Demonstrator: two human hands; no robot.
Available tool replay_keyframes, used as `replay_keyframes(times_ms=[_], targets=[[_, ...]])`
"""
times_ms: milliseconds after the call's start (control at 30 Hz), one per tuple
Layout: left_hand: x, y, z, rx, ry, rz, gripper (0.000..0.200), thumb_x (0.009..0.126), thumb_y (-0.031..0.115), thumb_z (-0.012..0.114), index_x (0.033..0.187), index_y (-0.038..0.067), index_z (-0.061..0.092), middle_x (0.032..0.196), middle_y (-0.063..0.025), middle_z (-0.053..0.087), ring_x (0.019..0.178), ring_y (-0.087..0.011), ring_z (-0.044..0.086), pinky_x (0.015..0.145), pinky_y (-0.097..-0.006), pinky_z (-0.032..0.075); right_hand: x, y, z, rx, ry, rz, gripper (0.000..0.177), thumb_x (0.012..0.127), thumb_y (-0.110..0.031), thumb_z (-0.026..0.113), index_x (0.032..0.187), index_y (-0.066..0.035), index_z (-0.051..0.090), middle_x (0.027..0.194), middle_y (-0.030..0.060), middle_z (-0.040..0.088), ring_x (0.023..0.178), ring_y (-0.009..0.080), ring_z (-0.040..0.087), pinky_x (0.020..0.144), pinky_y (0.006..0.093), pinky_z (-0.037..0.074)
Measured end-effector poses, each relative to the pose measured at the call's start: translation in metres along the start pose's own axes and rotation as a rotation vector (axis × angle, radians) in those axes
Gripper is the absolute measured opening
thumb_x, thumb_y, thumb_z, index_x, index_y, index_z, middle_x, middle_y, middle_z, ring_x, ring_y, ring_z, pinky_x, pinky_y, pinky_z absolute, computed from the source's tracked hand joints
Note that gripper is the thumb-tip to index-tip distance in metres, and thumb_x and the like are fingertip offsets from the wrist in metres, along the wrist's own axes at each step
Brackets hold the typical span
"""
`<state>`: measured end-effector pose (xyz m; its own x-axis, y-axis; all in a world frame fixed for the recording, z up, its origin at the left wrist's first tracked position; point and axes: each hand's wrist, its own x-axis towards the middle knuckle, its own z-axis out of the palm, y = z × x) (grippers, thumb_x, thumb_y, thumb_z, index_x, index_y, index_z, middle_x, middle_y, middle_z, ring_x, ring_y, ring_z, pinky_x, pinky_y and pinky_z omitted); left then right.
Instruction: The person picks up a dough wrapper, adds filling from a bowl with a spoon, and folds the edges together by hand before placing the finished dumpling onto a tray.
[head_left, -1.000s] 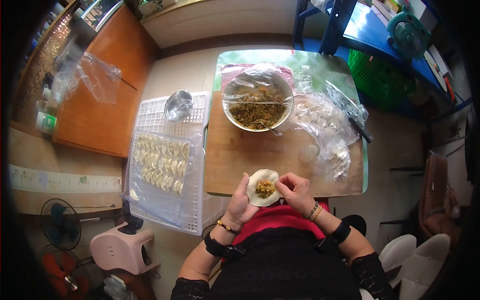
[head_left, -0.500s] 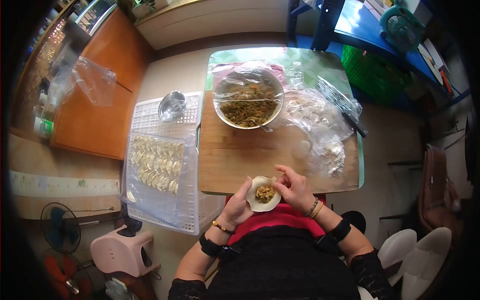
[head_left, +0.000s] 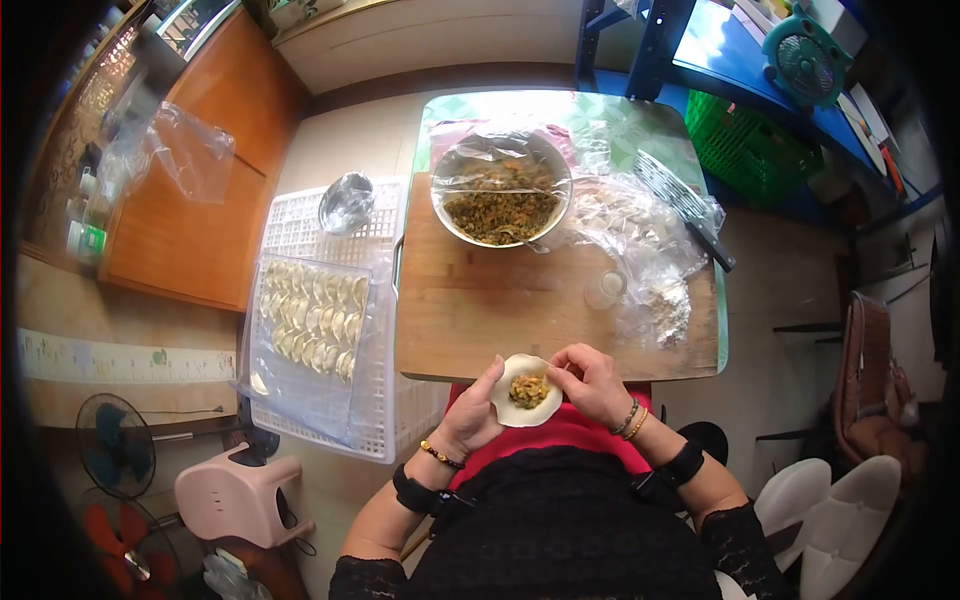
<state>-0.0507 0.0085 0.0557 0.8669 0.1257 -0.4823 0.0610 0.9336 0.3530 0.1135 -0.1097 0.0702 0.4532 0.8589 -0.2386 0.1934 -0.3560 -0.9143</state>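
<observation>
A round dough wrapper [head_left: 510,410] with a mound of chopped filling [head_left: 528,391] on it lies in my left hand [head_left: 473,412], just past the near edge of the wooden board [head_left: 480,320]. My left thumb rests on its left rim. The fingertips of my right hand [head_left: 594,385] pinch the wrapper's right rim. Beyond my hands, a metal bowl of filling [head_left: 500,215] stands at the back of the board, partly covered by clear plastic.
Rows of folded dumplings [head_left: 312,310] lie on a tray over a white rack [head_left: 385,390] at the left, with a small metal bowl [head_left: 346,204] behind. A cleaver [head_left: 708,243], plastic-covered dough pieces [head_left: 630,220] and flour [head_left: 668,305] are at the right.
My right fingers have closed in on the wrapper's right rim. The wrapper looks flatter and rounder now. My left hand holds it in nearly the same place.
</observation>
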Motion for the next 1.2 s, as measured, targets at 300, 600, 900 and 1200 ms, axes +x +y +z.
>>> replay_keyframes(times_ms=[300,600,900,1200], targets=[[0.000,-0.001,0.005,0.001,0.000,-0.007,0.057,0.104,0.045,0.031,0.139,0.002,0.040,0.137,-0.0155,0.051,0.126,-0.0276,0.051,0.108,-0.0426,0.041,-0.003,0.003,0.001,-0.141,0.109,-0.171,0.013,0.087,-0.012,0.062,0.086,0.000,0.065,0.079,0.0184,0.066,0.073,0.0330,0.065,0.065,0.0397,0.051],[0.002,-0.003,0.008,-0.020,-0.037,-0.006,0.054,0.105,0.044,0.032,0.136,0.001,0.044,0.131,-0.0143,0.055,0.122,-0.0259,0.055,0.106,-0.0411,0.044,-0.005,0.000,-0.002,-0.151,0.081,-0.171,0.017,0.088,-0.016,0.063,0.088,0.001,0.069,0.080,0.0183,0.067,0.074,0.0332,0.066,0.065,0.0400,0.051],[0.003,-0.004,0.005,0.011,-0.029,-0.025,0.053,0.105,0.043,0.030,0.134,0.002,0.045,0.131,-0.0137,0.055,0.121,-0.0256,0.056,0.106,-0.0407,0.044,0.000,0.012,0.000,-0.263,0.070,-0.263,0.018,0.090,-0.016,0.063,0.091,0.001,0.069,0.077,0.0165,0.067,0.067,0.0270,0.067,0.061,0.0356,0.051],[0.005,-0.006,0.009,0.118,0.044,-0.035,0.050,0.106,0.040,0.028,0.133,0.002,0.045,0.128,-0.0118,0.056,0.117,-0.0215,0.057,0.103,-0.0371,0.046,0.000,0.005,0.001,-0.169,0.008,-0.100,0.015,0.085,-0.016,0.067,0.086,-0.001,0.068,0.078,0.0171,0.068,0.072,0.0306,0.068,0.064,0.0376,0.053]])
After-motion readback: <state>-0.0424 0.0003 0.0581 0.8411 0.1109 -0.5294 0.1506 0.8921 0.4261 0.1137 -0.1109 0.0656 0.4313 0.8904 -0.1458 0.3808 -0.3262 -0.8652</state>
